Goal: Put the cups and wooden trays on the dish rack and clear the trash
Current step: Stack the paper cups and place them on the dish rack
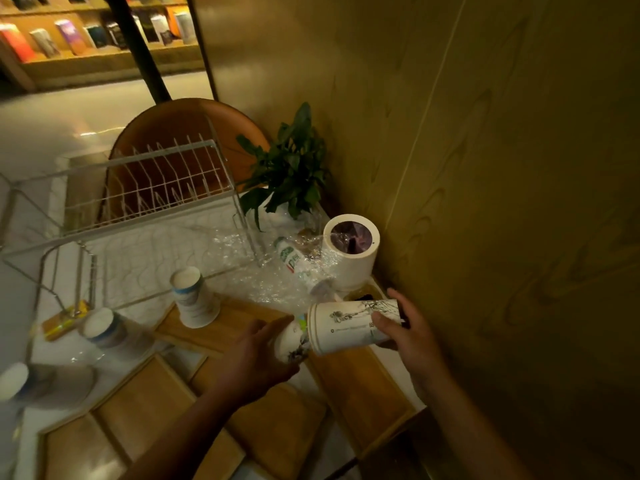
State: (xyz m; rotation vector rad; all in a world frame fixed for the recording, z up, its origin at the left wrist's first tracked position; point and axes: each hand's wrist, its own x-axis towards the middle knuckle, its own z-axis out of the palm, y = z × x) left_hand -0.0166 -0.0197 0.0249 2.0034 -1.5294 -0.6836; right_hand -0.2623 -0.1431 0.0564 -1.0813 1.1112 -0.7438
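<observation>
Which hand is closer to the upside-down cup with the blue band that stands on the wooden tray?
Left. The left hand is just right of the upside-down cup, gripping a small cup; the right hand is farther right, holding a printed cup.

Matt paper cup (349, 325) — wooden tray (367, 386), wire rack (145, 188).

The white, veined tabletop (138, 271) carries a wire dish rack (145, 188) on its far side. A potted plant (287, 174), a white cylinder (351, 258) and a bottle (298, 268) lying amid crumpled clear wrap (249, 271) sit by the wall. Nearer, wooden trays (145, 403) lie flat close together, with a yellow packet (65, 318) and a blurred upturned cup (104, 329) at the left.
</observation>
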